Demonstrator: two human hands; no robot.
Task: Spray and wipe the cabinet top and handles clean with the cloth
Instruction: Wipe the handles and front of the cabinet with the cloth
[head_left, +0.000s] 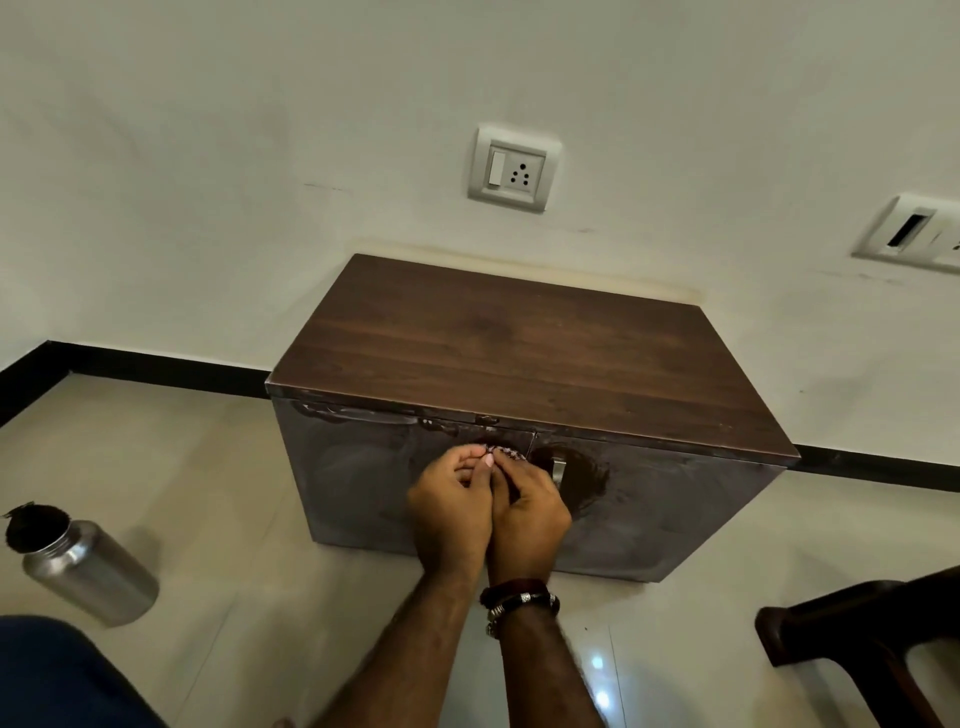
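A low cabinet with a dark wooden top (519, 343) stands against the wall, and its grey front (675, 509) shows wet smears. My left hand (449, 506) and my right hand (530, 512) are pressed together at the middle of the front, over the left door's handle, which they hide. Both pinch a small patterned cloth (506, 453) that peeks out above my fingertips. The right door's metal handle (558, 470) shows just right of my right hand, with a dark wet patch around it.
A steel bottle (85, 566) with a dark top stands on the tiled floor at the left. A dark wooden chair part (857, 639) juts in at the lower right. Two wall sockets (514, 169) sit above the cabinet. My knee in blue fills the bottom left corner.
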